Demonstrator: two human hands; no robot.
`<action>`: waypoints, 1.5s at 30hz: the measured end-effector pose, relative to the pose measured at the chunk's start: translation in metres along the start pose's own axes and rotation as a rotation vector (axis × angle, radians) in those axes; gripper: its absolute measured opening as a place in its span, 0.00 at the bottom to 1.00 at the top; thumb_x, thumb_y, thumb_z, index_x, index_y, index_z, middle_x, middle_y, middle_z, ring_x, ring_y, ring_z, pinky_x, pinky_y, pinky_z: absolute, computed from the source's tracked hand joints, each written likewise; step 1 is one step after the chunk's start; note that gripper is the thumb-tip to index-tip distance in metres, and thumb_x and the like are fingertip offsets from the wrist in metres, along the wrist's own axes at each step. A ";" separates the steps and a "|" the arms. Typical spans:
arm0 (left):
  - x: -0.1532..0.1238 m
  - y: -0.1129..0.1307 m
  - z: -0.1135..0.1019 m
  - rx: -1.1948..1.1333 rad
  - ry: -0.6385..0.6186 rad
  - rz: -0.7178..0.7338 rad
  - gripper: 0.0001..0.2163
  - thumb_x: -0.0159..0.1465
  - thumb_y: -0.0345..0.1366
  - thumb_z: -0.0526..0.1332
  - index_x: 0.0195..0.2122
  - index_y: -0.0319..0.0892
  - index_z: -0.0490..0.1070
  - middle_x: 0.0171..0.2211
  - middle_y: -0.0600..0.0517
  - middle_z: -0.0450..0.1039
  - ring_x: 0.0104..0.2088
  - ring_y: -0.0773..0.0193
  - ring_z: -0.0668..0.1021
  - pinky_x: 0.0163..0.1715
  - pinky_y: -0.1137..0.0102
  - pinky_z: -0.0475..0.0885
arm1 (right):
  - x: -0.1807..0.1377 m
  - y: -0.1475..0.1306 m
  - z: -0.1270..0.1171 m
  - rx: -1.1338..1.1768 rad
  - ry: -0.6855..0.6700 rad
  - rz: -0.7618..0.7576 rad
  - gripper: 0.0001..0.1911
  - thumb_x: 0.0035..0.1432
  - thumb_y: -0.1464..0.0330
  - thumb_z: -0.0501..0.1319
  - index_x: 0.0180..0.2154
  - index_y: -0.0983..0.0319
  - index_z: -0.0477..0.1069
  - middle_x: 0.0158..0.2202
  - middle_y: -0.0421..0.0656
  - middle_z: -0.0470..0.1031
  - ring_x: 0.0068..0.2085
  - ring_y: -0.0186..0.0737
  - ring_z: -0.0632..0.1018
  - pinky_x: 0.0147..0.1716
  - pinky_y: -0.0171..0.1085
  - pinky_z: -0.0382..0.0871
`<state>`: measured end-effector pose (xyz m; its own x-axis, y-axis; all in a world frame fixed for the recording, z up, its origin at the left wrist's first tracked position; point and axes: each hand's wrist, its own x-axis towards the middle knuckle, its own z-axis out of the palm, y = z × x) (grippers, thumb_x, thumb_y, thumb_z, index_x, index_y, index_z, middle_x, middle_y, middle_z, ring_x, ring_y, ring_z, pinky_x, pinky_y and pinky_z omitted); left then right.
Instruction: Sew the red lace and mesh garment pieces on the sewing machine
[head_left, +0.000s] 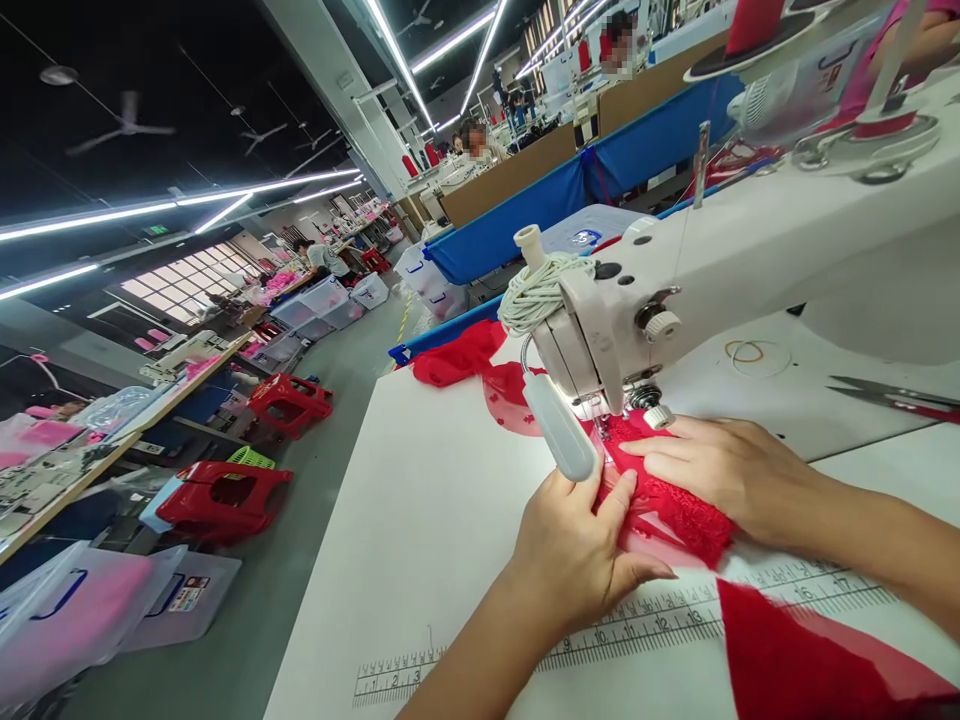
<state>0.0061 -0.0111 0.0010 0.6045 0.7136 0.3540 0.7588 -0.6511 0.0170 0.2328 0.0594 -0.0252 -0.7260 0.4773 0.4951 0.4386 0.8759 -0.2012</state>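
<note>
Red lace and sheer mesh fabric (675,510) lies under the presser foot (602,428) of a white sewing machine (720,270). On its left side, my left hand (570,545) rests with thumb and index finger spread, fingertips touching the mesh; its other fingers are partly hidden behind a grey lamp (561,428). My right hand (724,475) lies over the lace on the right, fingers stretched toward the needle area, its thumb hidden. Beyond the foot, more red mesh (514,400) spreads over the white table (360,530).
Scissors (900,398) lie at the right on the machine bed. A red fabric piece (795,650) sits near the front over a printed ruler (652,625). Left across the aisle are red stools (225,500) and plastic bins (82,620). Other people work at machines behind.
</note>
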 end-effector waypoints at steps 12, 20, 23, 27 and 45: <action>-0.001 -0.001 0.001 0.066 0.018 0.001 0.40 0.70 0.64 0.37 0.58 0.39 0.76 0.52 0.35 0.77 0.41 0.49 0.79 0.39 0.57 0.79 | -0.007 0.001 0.012 -0.067 0.052 0.041 0.10 0.66 0.75 0.52 0.36 0.59 0.70 0.37 0.46 0.76 0.35 0.44 0.73 0.28 0.40 0.60; -0.003 -0.002 0.004 0.074 -0.024 -0.007 0.36 0.71 0.63 0.43 0.61 0.40 0.73 0.55 0.35 0.75 0.41 0.50 0.79 0.39 0.57 0.79 | -0.004 -0.001 0.006 -0.030 0.015 0.107 0.11 0.64 0.75 0.53 0.33 0.59 0.70 0.32 0.44 0.72 0.32 0.43 0.71 0.27 0.40 0.60; -0.003 -0.002 0.004 0.076 -0.010 -0.005 0.36 0.70 0.63 0.44 0.60 0.40 0.74 0.55 0.35 0.75 0.42 0.49 0.79 0.40 0.57 0.79 | -0.004 -0.002 0.004 -0.031 -0.015 0.117 0.11 0.65 0.76 0.53 0.34 0.59 0.71 0.33 0.44 0.72 0.33 0.43 0.71 0.28 0.40 0.59; -0.003 -0.002 0.004 0.076 -0.006 0.001 0.36 0.70 0.63 0.44 0.61 0.40 0.73 0.55 0.36 0.75 0.43 0.50 0.79 0.41 0.58 0.79 | -0.006 -0.002 0.004 -0.035 -0.006 0.125 0.10 0.66 0.75 0.53 0.37 0.59 0.72 0.33 0.44 0.72 0.33 0.43 0.71 0.29 0.39 0.59; 0.002 -0.005 0.003 0.091 0.041 0.013 0.37 0.72 0.60 0.38 0.58 0.38 0.76 0.49 0.37 0.78 0.41 0.51 0.78 0.40 0.59 0.78 | -0.004 0.000 0.009 -0.050 0.084 0.081 0.13 0.68 0.71 0.49 0.41 0.57 0.72 0.31 0.45 0.72 0.35 0.45 0.72 0.24 0.37 0.56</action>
<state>0.0041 -0.0060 -0.0014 0.6057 0.6928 0.3914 0.7706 -0.6332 -0.0719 0.2314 0.0584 -0.0348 -0.6412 0.5368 0.5484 0.5214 0.8291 -0.2019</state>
